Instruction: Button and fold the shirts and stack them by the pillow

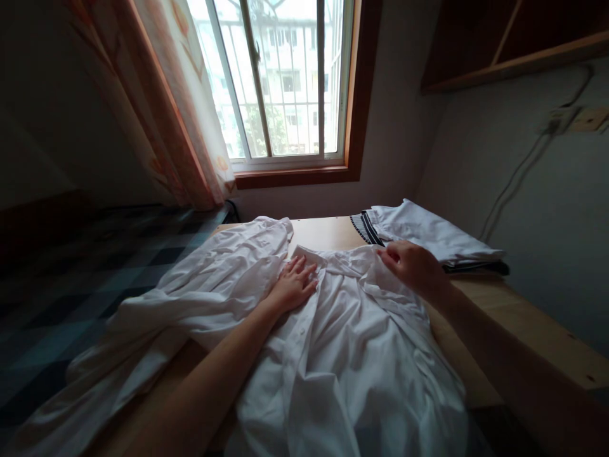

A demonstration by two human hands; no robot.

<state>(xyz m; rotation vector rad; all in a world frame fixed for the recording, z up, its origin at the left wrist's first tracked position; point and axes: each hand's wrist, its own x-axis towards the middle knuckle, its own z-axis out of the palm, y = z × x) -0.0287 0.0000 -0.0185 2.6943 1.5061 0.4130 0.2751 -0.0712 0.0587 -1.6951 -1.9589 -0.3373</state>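
A white button-up shirt [347,343] lies wrinkled over the wooden table, its lower part reaching toward me. My left hand [295,282] rests flat on it with fingers spread, close to the collar and the buttoned strip. At the upper right edge of the cloth, my right hand [410,265] is closed, with the fabric pinched between thumb and fingers. More white cloth [214,273] stretches out to the left; whether it belongs to the same shirt I cannot tell.
Folded white clothes [423,231] with black striped trim are stacked on the far right of the wooden table [328,233]. A checked bed cover [109,266] is at the left. Behind are a window [285,82] and a patterned curtain [162,95]; a shelf [518,73] hangs upper right.
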